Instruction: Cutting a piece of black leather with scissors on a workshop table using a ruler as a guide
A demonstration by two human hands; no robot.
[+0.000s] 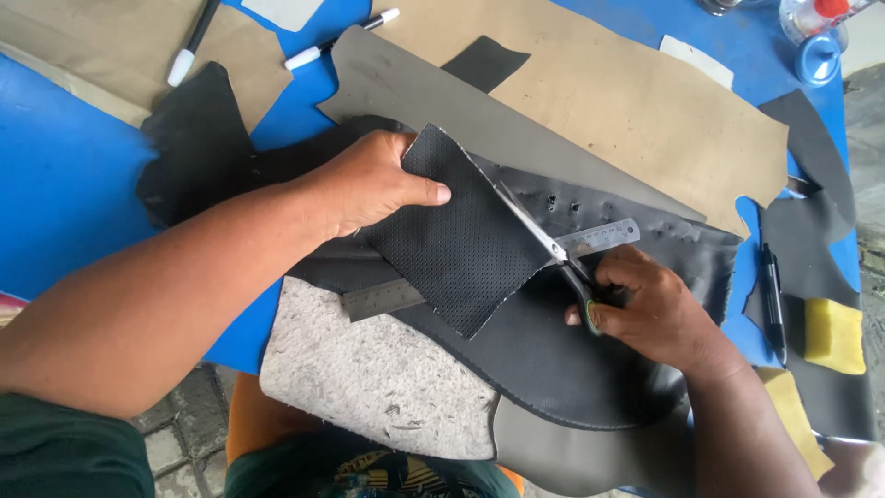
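While the left hand (369,184) is pinching the perforated black piece (461,235) flat near the blue tabletop's (55,184) middle, the right hand (645,309) is gripping scissors (553,249) closed around their handles, blades running up-left along the piece's right edge, over a steel ruler (599,238)

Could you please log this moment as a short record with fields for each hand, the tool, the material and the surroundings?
left hand: left hand holds the perforated black piece, thumb on top
right hand: right hand grips the scissors
tool state: blades open at the piece's right edge
under the work: metal ruler, black leather sheet
surface: blue table
nearby: yellow sponge, black pen
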